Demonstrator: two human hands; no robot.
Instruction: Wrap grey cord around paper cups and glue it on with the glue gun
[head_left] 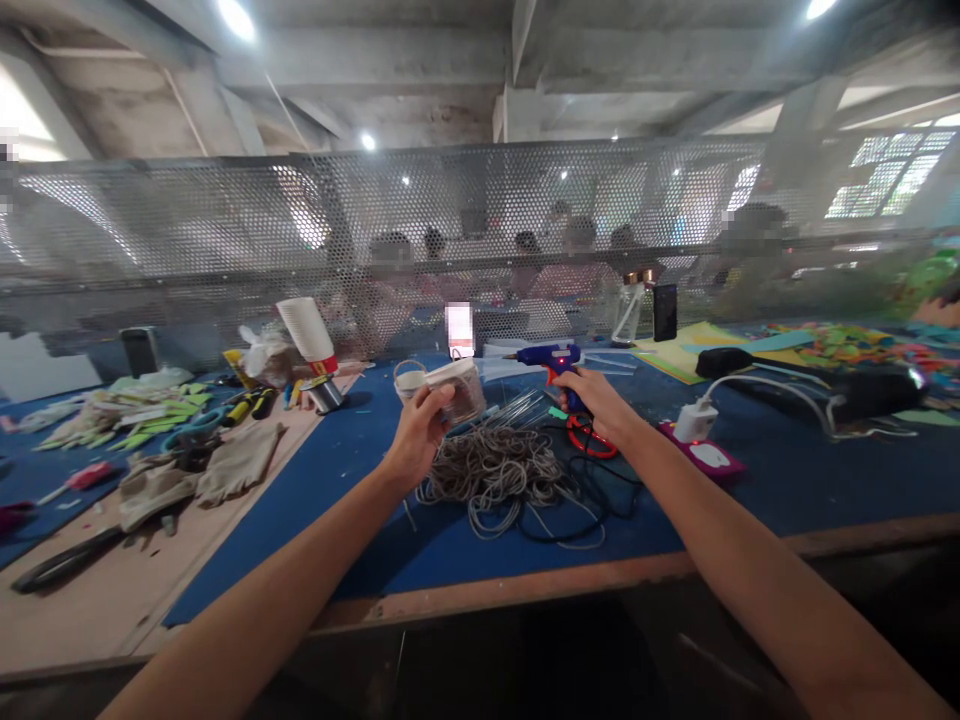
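Note:
In my left hand (pixel 421 430) is a small cup-shaped container (pixel 463 392) with a pale rim, tilted to one side, its wall looking wrapped in cord. My right hand (pixel 589 395) grips a blue hot glue gun (pixel 546 356) by its handle, the nozzle pointing left toward the container but apart from it. Beneath both hands lies a tangled heap of grey-brown cord (pixel 499 470). Just behind my left hand stands a small white cup with a handle (pixel 410 380). Several thin clear sticks (pixel 521 408) lie beyond the cord.
Stacked paper cups (pixel 306 335) lean at the left, near work gloves (pixel 238 462) and scissors (pixel 196 432). A lit phone (pixel 459 330) stands behind. At right are a pink power strip (pixel 705 455) with a white charger (pixel 696 420) and coloured paper scraps (pixel 847 350). A perforated metal screen (pixel 480 220) borders the back.

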